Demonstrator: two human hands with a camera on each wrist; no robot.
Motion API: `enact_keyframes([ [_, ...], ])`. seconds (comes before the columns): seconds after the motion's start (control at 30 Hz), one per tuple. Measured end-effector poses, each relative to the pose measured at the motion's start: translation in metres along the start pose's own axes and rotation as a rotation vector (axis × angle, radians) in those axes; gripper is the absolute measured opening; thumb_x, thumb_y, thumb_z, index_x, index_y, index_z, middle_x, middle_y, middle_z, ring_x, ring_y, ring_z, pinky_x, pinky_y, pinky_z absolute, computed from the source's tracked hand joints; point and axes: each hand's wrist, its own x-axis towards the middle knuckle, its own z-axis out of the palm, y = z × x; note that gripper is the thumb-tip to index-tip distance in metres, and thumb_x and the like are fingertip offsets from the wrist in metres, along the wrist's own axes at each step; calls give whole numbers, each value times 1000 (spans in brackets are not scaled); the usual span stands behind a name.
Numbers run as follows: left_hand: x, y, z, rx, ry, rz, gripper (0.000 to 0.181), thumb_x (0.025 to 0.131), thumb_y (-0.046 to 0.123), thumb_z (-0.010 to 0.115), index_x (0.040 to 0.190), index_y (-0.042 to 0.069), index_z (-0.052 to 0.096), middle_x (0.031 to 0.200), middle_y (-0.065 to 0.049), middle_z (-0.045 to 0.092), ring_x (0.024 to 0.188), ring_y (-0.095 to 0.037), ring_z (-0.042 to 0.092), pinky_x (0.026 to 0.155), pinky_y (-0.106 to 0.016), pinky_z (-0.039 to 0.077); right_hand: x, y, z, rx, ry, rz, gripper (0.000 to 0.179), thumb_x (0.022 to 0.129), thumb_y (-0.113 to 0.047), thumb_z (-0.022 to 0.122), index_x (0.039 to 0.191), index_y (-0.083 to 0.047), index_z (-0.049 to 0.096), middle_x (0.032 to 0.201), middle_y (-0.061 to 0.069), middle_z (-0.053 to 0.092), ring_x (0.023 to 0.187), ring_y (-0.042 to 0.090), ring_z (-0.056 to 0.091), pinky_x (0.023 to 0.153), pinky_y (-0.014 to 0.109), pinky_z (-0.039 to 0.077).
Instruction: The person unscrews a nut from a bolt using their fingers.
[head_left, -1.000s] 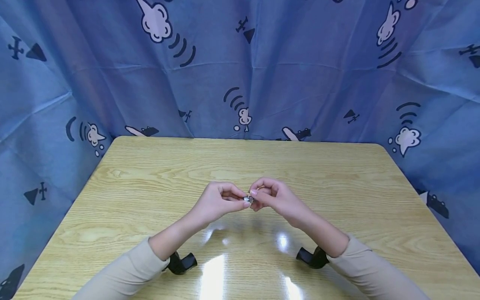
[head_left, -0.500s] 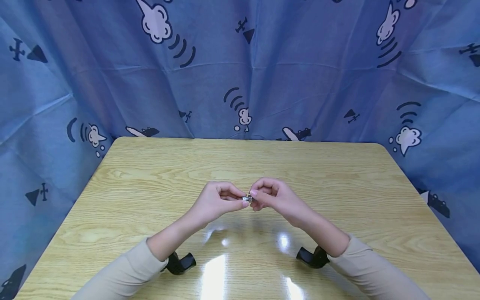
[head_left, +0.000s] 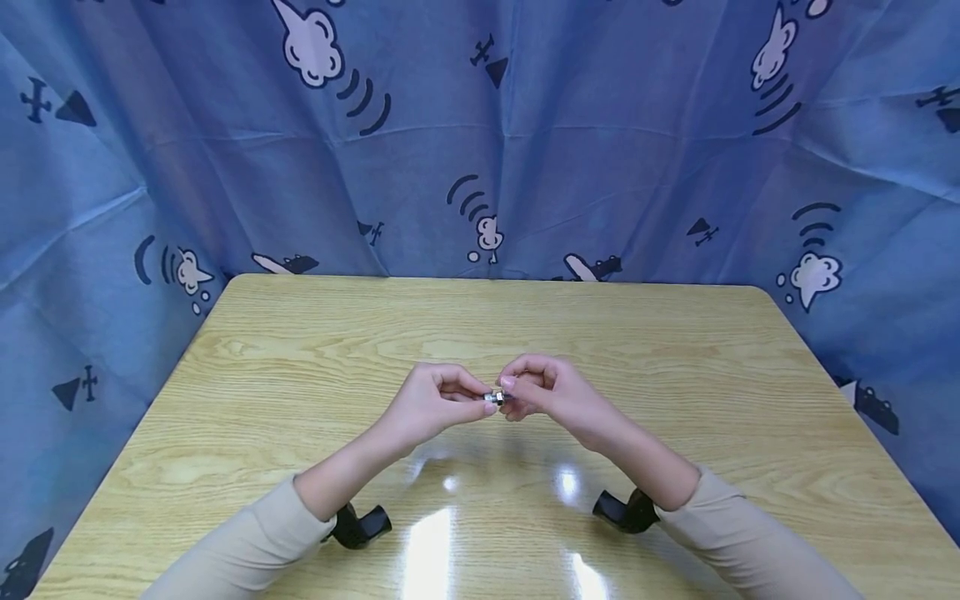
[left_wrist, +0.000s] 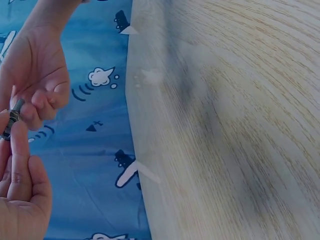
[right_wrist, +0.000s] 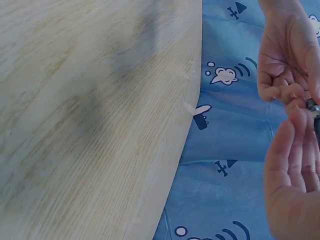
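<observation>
A small silver bolt point(head_left: 490, 398) lies level between both hands above the table, with a shiny hex nut point(head_left: 499, 398) on it. My left hand point(head_left: 431, 408) pinches one end between thumb and forefinger. From the other side, my right hand point(head_left: 558, 400) curls its thumb and fingers at the nut; their exact contact is partly hidden. In the left wrist view the threaded shank of the bolt point(left_wrist: 19, 105) points toward the right hand's fingers. Only part of the bolt point(right_wrist: 310, 104) shows at the edge of the right wrist view.
Beneath the hands stretches a light wood-grain table point(head_left: 300, 333) with glossy reflections near the front. A blue patterned curtain point(head_left: 420, 150) hangs behind and around it. Black wrist devices point(head_left: 360, 527) sit at both sleeve cuffs.
The right thumb and fingertips have shifted slightly around the nut, so more of the nut and shank shows now. The left hand stays almost still.
</observation>
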Motion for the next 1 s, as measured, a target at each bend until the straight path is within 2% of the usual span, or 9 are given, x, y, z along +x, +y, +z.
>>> enact_keyframes([
  [0.07, 0, 0, 0, -6, -4, 2, 19, 78, 8, 75, 93, -2, 69, 85, -9, 70, 76, -19, 67, 69, -32, 55, 0, 0, 0, 2, -9, 2, 22, 92, -13, 59, 102, 7, 56, 81, 6, 65, 75, 17, 64, 76, 38, 54],
  [0.2, 0, -1, 0, -12, -6, 11, 19, 78, 7, 74, 93, -3, 69, 85, -10, 69, 76, -18, 67, 69, -31, 55, -1, 0, 0, -8, 0, -31, 23, 84, -5, 66, 103, 5, 57, 95, 7, 63, 87, 19, 61, 76, 33, 53],
  [0.3, 0, -1, -1, -9, -3, 10, 19, 78, 8, 75, 93, -3, 69, 85, -9, 69, 76, -18, 67, 69, -31, 55, -1, 0, 0, -18, 6, -44, 26, 84, -6, 66, 106, 4, 56, 99, 10, 61, 90, 20, 60, 77, 32, 53],
  [0.43, 0, -1, -1, -5, -2, 0, 20, 78, 10, 75, 93, -1, 69, 85, -9, 69, 77, -19, 67, 69, -31, 55, 0, 0, 1, -7, -5, -17, 25, 92, -15, 59, 105, 6, 56, 88, 9, 64, 79, 19, 63, 77, 35, 53],
  [0.53, -1, 0, -1, -12, -7, 0, 20, 78, 10, 75, 93, -1, 69, 86, -9, 69, 78, -20, 68, 69, -32, 55, 0, 0, 1, 8, -11, -12, 22, 92, -12, 59, 103, 7, 56, 85, 7, 64, 78, 19, 64, 77, 36, 54],
  [0.67, 0, -1, -2, -15, -7, 2, 20, 77, 8, 75, 93, -2, 69, 86, -9, 69, 77, -19, 67, 69, -31, 55, -1, 1, 0, -4, -11, -59, 26, 83, -3, 67, 105, 6, 55, 99, 10, 61, 90, 19, 61, 78, 33, 53],
  [0.73, 0, -1, -2, -10, -4, 3, 19, 77, 8, 75, 93, -2, 69, 86, -9, 69, 77, -19, 67, 69, -31, 55, -2, 0, 1, -18, -8, -76, 29, 83, -4, 67, 108, 6, 55, 104, 13, 58, 92, 20, 59, 78, 32, 52],
  [0.9, -1, -1, -2, -5, -7, 1, 19, 78, 10, 75, 93, -1, 70, 85, -9, 69, 77, -20, 67, 68, -31, 55, -1, -1, 2, -7, -24, -47, 25, 93, -13, 57, 107, 7, 54, 91, 13, 62, 80, 18, 62, 77, 35, 53],
  [1.0, -1, -1, -2, -5, -8, 1, 20, 78, 10, 75, 93, -1, 70, 85, -9, 69, 77, -20, 67, 69, -32, 55, -1, -1, 2, 2, -30, -40, 21, 91, -10, 59, 104, 6, 55, 86, 8, 63, 78, 17, 62, 76, 34, 54],
])
